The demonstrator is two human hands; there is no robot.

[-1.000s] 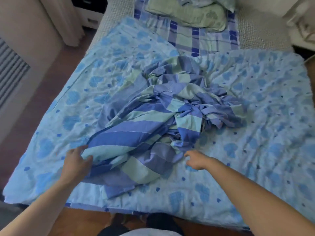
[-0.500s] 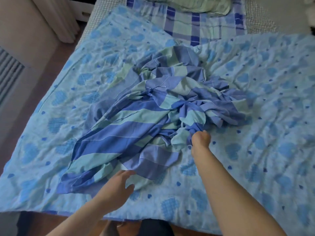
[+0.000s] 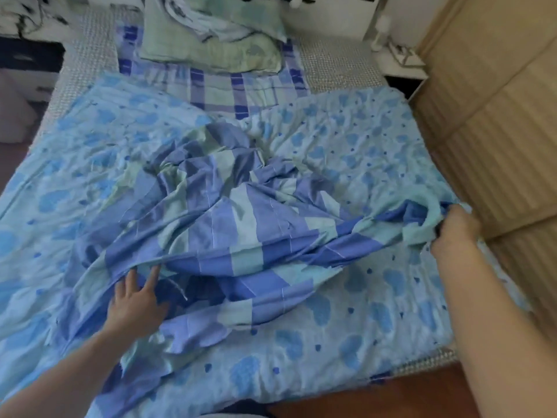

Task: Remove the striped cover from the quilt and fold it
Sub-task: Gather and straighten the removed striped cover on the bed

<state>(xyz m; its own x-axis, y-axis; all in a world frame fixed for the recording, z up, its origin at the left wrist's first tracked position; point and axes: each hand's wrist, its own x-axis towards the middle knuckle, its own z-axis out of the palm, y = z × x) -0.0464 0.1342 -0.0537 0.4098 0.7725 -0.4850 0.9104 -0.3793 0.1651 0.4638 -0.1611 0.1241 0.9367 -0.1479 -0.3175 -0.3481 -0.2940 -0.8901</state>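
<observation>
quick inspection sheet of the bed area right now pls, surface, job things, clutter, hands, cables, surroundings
surface: bed, woven mat bare at the head end, checked sheet partly showing
job's things: striped cover off the quilt, crumpled in a heap, not folded; heart-print quilt spread flat under it
clutter: green pillow with loose cloth on top at the head end
hands: left hand open, fingers spread on the cover; right hand gripping a cover edge, pulled toward the right side
cables: nothing seen
surroundings: ribbed beige panel at right, white furniture behind, reddish floor
</observation>
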